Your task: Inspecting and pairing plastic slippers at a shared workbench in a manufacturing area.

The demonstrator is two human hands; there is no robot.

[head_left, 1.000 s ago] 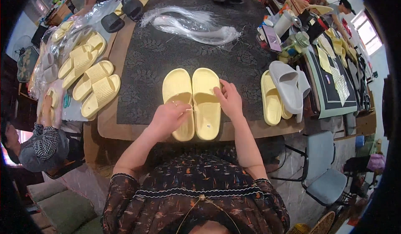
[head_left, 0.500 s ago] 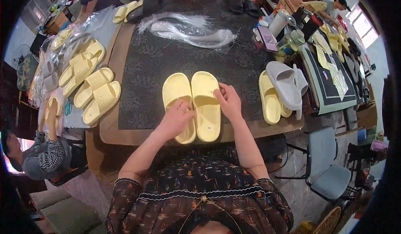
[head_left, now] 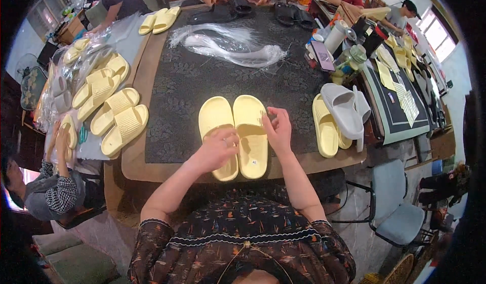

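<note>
A pair of pale yellow slide slippers lies side by side on the dark patterned table mat, open toes away from me. My left hand [head_left: 221,148] lies across the strap of the left slipper [head_left: 215,112], its fingers loosely bent toward the gap between the two; it covers much of that strap. Just to the right of the right slipper [head_left: 253,155] is my right hand [head_left: 278,128], its thumb and fingers apart, the fingertips near the strap's outer edge. A small white sticker shows on the right slipper's insole.
A bundle of clear plastic strands [head_left: 230,46] lies farther back on the mat. Grey slippers [head_left: 343,106] rest on a yellow slipper [head_left: 324,127] at the right. More yellow slippers [head_left: 124,127] lie at the left. A phone [head_left: 322,55] stands by jars. Other people work around the table.
My right hand has drawn slightly away from the right slipper's strap, and its fingers have loosened. My left hand stays over the left slipper. The view has tilted a little upward.
</note>
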